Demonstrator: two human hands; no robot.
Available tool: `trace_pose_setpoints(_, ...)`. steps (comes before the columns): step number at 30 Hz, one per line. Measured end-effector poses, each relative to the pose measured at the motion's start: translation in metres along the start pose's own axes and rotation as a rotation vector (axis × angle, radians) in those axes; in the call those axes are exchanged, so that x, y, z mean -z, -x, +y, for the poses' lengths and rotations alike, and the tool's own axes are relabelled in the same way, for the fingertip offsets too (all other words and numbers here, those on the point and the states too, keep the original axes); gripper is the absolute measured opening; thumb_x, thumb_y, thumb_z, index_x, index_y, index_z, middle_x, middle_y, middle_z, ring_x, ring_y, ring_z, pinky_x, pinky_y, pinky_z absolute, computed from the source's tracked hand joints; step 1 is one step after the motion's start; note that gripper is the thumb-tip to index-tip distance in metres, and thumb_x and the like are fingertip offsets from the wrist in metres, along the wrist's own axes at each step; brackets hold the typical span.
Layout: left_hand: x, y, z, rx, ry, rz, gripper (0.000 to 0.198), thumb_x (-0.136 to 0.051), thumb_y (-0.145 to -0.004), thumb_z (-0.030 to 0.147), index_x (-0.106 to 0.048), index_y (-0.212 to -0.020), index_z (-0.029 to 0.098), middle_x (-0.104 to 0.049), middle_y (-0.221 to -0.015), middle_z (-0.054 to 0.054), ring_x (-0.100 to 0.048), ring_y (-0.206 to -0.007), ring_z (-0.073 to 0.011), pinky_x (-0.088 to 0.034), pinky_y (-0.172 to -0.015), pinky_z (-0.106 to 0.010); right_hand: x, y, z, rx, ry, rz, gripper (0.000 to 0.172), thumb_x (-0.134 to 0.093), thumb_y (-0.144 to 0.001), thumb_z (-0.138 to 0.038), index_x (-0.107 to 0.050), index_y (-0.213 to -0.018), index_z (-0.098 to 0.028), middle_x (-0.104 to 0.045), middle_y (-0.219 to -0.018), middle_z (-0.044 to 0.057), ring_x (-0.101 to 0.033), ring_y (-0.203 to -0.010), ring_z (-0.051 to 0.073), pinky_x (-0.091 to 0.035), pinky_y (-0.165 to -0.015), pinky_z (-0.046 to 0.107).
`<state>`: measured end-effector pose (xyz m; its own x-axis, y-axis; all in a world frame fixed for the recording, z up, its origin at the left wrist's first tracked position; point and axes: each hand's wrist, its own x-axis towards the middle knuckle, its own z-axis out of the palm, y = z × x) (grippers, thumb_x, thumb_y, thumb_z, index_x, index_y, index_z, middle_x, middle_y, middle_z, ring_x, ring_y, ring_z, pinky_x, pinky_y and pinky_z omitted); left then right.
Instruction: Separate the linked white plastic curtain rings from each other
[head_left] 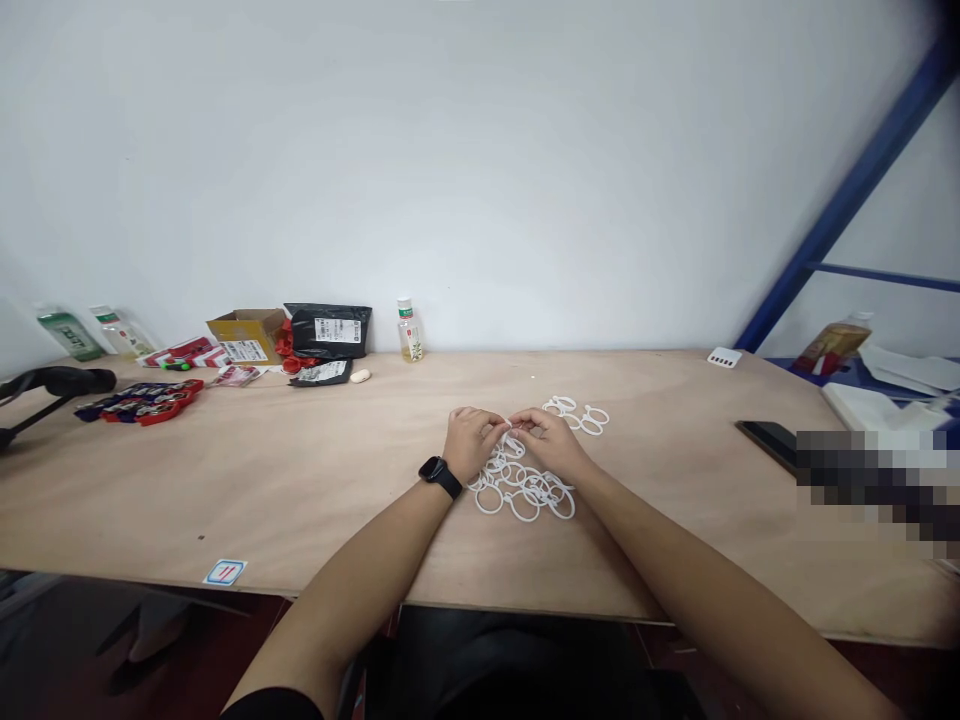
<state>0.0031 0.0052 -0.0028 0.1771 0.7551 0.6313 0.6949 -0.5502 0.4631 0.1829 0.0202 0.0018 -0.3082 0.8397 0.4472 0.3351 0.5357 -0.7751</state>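
cardboard box (253, 338) beside black parcel (330, 331) | clear bottle (409, 333) by wall (480, 180) | slotted white block (724, 357)

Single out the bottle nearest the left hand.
The clear bottle right of the black parcels. The green bottle and other clear bottle are far left, the amber bottle far right: all farther from the left hand.

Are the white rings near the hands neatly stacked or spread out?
Spread out: most white rings lie loosely overlapping on the table, with a smaller group beyond the right hand.
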Motion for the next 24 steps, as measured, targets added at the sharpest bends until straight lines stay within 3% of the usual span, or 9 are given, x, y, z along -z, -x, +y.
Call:
trace_pose_setpoints(4,0.0,0.0,0.0,-0.019,0.002,-0.038,0.024,-0.054,-0.091,0.041,-0.071,-0.093,0.024,-0.073,-0.089,-0.004,-0.062,-0.089,-0.0191,-0.038,-0.09,-0.039,-0.001,0.0,0.0,-0.028,-0.048,0.018,0.018,-0.061,-0.081,-0.033,-0.068,-0.089,-0.018,-0.07,-0.086,0.006,-0.064,-0.08,0.018,-0.05,-0.074,0.032)
trace_pose_setpoints(8,0.0,-0.001,0.0,-0.072,0.021,-0.067,0.026,-0.052,-0.093,0.04,-0.07,-0.087,0.023,-0.072,-0.083,-0.003,-0.061,-0.084,-0.0186,-0.04,-0.084,-0.037,-0.001,0.001,-0.003,-0.03,-0.048,0.03,0.017,-0.061,-0.08,-0.032,-0.068,-0.087,-0.018,-0.069,-0.082,0.005,-0.063,-0.078,0.018,-0.05,-0.074,0.032)
trace_pose_setpoints(14,0.004,0.0,0.007,-0.115,-0.026,-0.03,0.023,-0.052,-0.093,0.035,-0.067,-0.084,0.021,-0.07,-0.078,-0.002,-0.06,-0.081,-0.0178,-0.039,-0.085,-0.037,-0.002,0.002,-0.009,-0.088,-0.183,-0.015,0.018,-0.061,-0.079,-0.034,-0.064,-0.087,-0.018,-0.067,-0.079,0.003,-0.063,-0.073,0.017,-0.05,-0.067,0.029)
trace_pose_setpoints(19,0.004,0.0,0.009,-0.101,-0.05,-0.005,0.022,-0.052,-0.093,0.035,-0.067,-0.084,0.021,-0.07,-0.079,-0.003,-0.061,-0.082,-0.0184,-0.039,-0.087,-0.039,-0.003,0.001,-0.012,-0.057,-0.144,0.034,0.015,-0.062,-0.079,-0.033,-0.064,-0.083,-0.018,-0.066,-0.078,0.003,-0.061,-0.073,0.017,-0.049,-0.069,0.029)
trace_pose_setpoints(24,0.001,0.0,0.005,-0.083,0.031,0.029,0.021,-0.055,-0.092,0.036,-0.069,-0.085,0.021,-0.072,-0.082,-0.003,-0.063,-0.082,-0.0179,-0.043,-0.083,-0.036,-0.004,0.001,-0.008,-0.078,-0.246,0.011,0.022,-0.063,-0.079,-0.036,-0.064,-0.092,-0.018,-0.067,-0.079,0.003,-0.061,-0.07,0.015,-0.049,-0.064,0.028)
